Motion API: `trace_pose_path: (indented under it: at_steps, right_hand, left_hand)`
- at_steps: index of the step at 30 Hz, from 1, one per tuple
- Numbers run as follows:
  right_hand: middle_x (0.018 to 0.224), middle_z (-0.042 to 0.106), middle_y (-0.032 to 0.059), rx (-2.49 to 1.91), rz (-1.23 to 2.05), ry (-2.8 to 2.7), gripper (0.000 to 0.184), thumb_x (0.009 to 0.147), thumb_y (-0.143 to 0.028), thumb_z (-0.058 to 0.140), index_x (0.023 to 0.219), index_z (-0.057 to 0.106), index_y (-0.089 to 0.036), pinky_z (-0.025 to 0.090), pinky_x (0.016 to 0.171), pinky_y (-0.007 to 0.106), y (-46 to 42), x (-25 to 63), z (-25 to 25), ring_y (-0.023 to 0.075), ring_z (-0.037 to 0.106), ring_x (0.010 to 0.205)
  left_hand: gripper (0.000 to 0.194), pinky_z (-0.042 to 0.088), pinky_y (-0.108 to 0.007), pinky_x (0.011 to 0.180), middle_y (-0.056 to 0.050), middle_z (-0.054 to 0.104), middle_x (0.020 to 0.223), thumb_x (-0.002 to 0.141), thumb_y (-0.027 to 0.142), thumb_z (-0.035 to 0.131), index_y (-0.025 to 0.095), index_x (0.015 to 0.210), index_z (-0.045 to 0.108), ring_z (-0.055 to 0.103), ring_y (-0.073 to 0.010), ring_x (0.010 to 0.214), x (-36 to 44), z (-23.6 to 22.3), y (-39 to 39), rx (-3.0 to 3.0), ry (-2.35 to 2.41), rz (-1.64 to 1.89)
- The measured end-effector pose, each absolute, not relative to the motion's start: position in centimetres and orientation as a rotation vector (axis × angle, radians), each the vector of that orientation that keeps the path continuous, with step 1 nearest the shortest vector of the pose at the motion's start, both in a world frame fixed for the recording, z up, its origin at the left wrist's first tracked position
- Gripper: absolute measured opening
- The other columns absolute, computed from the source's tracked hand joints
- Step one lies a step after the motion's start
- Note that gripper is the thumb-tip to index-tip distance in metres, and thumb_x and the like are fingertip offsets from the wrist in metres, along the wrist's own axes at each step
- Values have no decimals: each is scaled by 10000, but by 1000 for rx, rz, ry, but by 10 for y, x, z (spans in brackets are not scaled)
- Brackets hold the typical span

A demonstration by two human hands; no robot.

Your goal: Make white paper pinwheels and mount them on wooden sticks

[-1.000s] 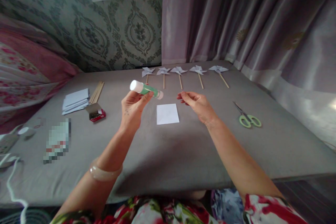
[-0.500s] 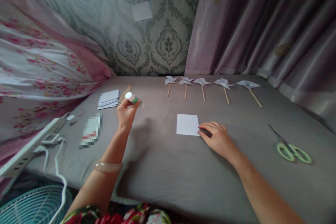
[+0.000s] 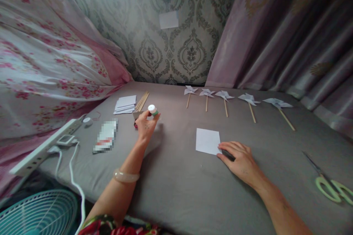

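Observation:
My left hand (image 3: 146, 125) is raised a little over the sheet, its fingers closed round a glue stick (image 3: 153, 110) with a white cap and a green body. A small dark and red packet (image 3: 136, 124) lies partly hidden behind that hand. A square of white paper (image 3: 207, 141) lies flat in front of me. At its right edge, my right hand (image 3: 237, 158) pinches the lower corner between thumb and fingers. The dark patch under that palm is too unclear to tell.
Several paper pinwheels (image 3: 225, 96) on sticks line the back. A paper stack (image 3: 125, 104) and wooden sticks (image 3: 142, 101) lie back left. Scissors (image 3: 321, 176) are at right. A blurred packet (image 3: 106, 136), a power strip (image 3: 46, 147) and a fan (image 3: 38, 213) are at left.
The view has shifted, so most things sit farther right and lower. My left hand has moved away from the sticks, uncovering them and part of the dark packet. My right hand stays at the paper.

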State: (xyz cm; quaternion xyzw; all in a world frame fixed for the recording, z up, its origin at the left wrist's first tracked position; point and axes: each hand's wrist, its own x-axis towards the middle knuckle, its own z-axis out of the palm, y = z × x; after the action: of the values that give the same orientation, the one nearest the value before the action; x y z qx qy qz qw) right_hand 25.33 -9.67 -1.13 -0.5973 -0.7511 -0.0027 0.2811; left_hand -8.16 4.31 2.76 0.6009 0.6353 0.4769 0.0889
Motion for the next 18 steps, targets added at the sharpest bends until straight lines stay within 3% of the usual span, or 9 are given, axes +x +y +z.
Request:
trace_pose_path:
  at_steps: [10,18]
  right_hand:
    - [1046,722,43,-1557,18,-2091,197,865,-347,536,930,702,-263,413,901,462,-81,253,-7,243,617,1009]
    - [1099,707,48,-1621,84,-1996,145,852,-264,564,902,698,-238,373,895,436,-62,246,33,240,603,1025]
  left_hand:
    - [164,313,-395,832,-51,627,736,736,380,650,220,766,625,549,-269,887,-77,29,31,1969,2062,1279]
    - [289,254,-471,889,-24,508,680,708,447,641,202,634,507,489,-312,1002,-84,27,39,1845,2113,1296]
